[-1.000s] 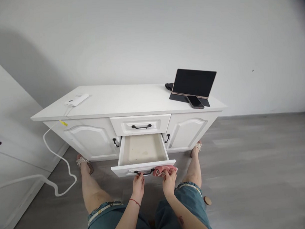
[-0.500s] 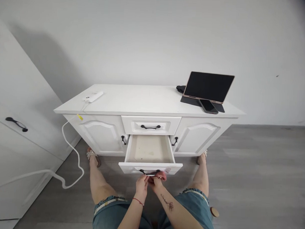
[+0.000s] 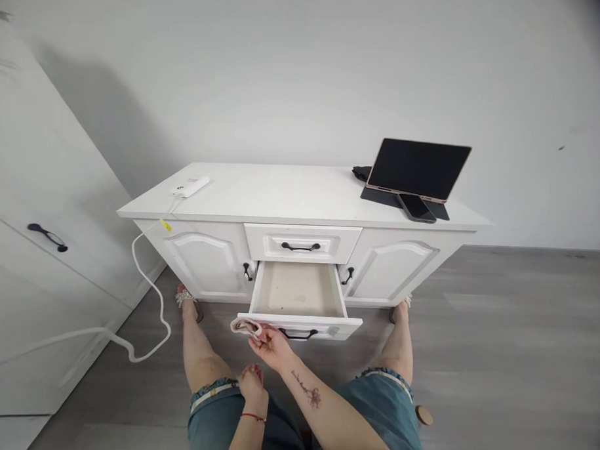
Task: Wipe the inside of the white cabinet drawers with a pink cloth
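My right hand (image 3: 272,349) is closed on a folded pink and whitish cloth (image 3: 247,327), held against the left part of the open drawer's front (image 3: 350,326). The cloth lies to the left of that drawer's black handle (image 3: 297,334). Below and a little left, my left hand (image 3: 252,383) hangs above my thigh with its fingers curled in, and nothing shows in it. The lower middle drawer is pulled out, with a few small marks on its pale bottom.
The white cabinet (image 3: 271,191) carries a tablet (image 3: 420,169) on a stand, a phone (image 3: 417,208), a black item (image 3: 361,173) and a white power strip (image 3: 192,186). Its cord (image 3: 162,305) loops down left. A wardrobe (image 3: 22,294) stands at the left.
My right hand has moved left along the drawer front with the cloth. My left hand has come away from it, down and to the left. The view has shifted slightly.
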Demonstrator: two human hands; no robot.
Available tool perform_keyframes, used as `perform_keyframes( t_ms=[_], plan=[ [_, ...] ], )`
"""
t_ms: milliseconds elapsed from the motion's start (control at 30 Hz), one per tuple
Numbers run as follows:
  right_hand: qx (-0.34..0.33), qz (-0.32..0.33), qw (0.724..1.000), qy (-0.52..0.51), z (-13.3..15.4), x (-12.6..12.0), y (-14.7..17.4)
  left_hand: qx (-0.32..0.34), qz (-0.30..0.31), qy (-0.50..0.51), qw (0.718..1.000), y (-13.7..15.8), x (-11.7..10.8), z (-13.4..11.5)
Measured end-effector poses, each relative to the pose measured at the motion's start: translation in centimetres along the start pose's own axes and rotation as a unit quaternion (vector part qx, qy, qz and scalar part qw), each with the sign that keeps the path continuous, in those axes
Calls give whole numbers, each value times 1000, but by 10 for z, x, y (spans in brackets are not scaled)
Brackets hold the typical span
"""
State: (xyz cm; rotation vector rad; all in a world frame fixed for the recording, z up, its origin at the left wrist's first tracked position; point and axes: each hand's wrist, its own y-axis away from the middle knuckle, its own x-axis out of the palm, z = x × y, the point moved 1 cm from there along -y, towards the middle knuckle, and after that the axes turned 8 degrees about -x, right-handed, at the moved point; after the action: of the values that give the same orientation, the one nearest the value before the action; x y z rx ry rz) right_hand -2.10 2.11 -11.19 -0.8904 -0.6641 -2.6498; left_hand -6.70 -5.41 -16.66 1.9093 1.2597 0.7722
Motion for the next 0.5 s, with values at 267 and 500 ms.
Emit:
perform_keyframes(
  t_ms=[267, 500],
  plan=[
    [89, -53, 961, -258, 62, -67, 47, -126, 174, -17, 977, 30, 50, 15],
    [34, -41, 959, -278, 97, -132, 69, -148, 244, -59, 956, 48, 87, 18]
  ],
)
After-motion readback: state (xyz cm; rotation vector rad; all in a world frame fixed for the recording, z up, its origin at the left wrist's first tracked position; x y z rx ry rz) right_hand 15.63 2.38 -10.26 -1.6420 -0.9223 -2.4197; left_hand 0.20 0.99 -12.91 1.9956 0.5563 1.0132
